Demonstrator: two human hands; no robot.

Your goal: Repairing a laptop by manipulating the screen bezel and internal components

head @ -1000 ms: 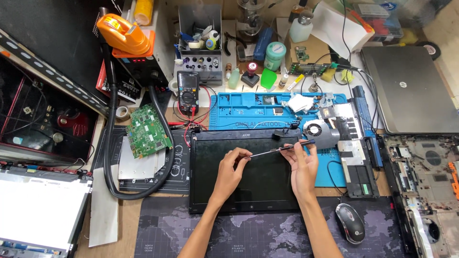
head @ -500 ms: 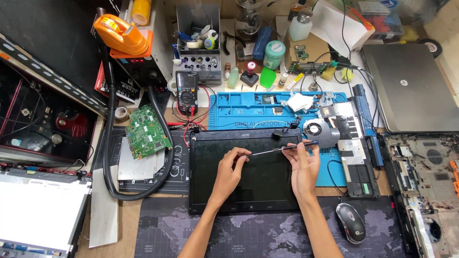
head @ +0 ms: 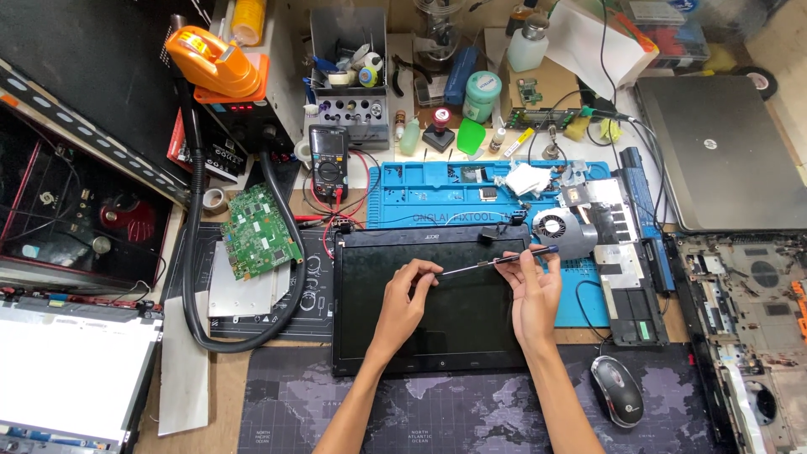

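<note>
green circuit board (head: 259, 231), multimeter (head: 328, 160), mouse (head: 619, 389), closed grey laptop (head: 723, 160).

Electronics repair workshop: cluttered bench with multimeter (head: 328, 156), green circuit board (head: 261, 232), blue repair mat (head: 420, 197), opened laptops (head: 744, 311).

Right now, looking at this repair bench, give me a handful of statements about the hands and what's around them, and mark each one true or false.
1. Both hands hold one thin screwdriver over the black laptop screen panel. True.
2. The left hand grips the blue handle end. False: the right hand holds the blue end; the left hand pinches the metal tip.
3. A computer mouse lies right of the right forearm. True.
4. The green circuit board lies on the blue work mat. False: it lies left of the panel, off the blue mat.
5. A round cooling fan sits beyond the right hand. True.
</note>
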